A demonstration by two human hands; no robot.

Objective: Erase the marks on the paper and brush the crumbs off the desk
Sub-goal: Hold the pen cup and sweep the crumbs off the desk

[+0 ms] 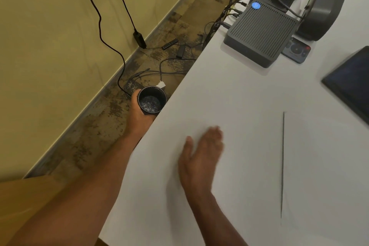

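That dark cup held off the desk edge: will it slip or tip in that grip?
Probably stable: the left hand wraps the dark cup from the side, mouth up. It looks rigid, so it should not squash. It seems light, with only small bits at its bottom. Its wall looks smooth, so it may slip if the grip loosens.

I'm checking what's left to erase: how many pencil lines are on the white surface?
1: a long dark pencil line running roughly vertically, right of the open right hand. Fainter marks may not show at this sharpness.
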